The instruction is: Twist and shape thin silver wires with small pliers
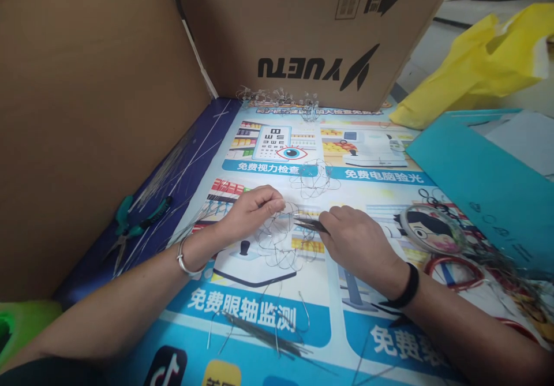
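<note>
My left hand (253, 210) is closed in a pinch on the rim of a thin looped wire frame (281, 242) that lies on a printed poster (268, 311). My right hand (357, 242) is closed around dark pliers (309, 223), whose tips point left into the wire frame. A silver bangle sits on my left wrist and a black band on my right. A second looped wire piece (315, 178) lies just beyond the hands.
Teal-handled pliers (132, 221) and a bundle of straight wires lie at left, with more cut wires (264, 334) near me. Cardboard walls (86, 115) stand at left and behind. A teal folder (480, 178), a yellow bag (480, 63) and a tape roll (433, 230) sit right.
</note>
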Tool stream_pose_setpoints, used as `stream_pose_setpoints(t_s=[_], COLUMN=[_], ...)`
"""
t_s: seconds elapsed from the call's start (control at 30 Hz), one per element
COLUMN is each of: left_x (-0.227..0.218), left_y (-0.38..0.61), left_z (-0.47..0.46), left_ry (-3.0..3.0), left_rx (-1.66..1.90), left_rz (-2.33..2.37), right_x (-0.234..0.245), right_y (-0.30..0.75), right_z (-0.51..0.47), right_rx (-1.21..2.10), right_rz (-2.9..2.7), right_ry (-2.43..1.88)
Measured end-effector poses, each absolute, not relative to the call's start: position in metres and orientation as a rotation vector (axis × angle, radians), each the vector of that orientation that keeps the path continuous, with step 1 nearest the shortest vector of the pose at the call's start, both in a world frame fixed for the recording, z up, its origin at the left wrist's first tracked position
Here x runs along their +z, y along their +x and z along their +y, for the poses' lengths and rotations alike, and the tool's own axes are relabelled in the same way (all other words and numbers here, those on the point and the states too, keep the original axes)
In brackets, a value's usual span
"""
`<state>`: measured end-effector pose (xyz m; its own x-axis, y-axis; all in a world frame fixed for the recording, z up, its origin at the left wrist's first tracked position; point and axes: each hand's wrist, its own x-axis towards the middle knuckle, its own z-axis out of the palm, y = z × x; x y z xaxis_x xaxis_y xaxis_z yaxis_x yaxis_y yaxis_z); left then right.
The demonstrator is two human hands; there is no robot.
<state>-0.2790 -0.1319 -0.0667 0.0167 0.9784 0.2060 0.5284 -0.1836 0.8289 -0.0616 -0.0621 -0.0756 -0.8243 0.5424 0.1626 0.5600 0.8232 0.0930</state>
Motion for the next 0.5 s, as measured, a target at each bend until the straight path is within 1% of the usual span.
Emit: stream_pose_setpoints(t_s=[0.33, 0.5], left_x=[-0.0644, -0.0619], left_y=[-0.2765, -0.2755], left_z=[-0.1318, -0.1321], left_ry=[1.712, 1.676], left_rx=[1.094, 1.134], left_rz=[1.53, 1.508], right_x=[-0.0788, -0.0788], right_y=[-0.0608, -0.059], right_z=[-0.0641, -0.0641], right_rx=[-0.179, 0.018], right_rz=[-2.835, -2.7], right_ry=[-0.809, -0.752])
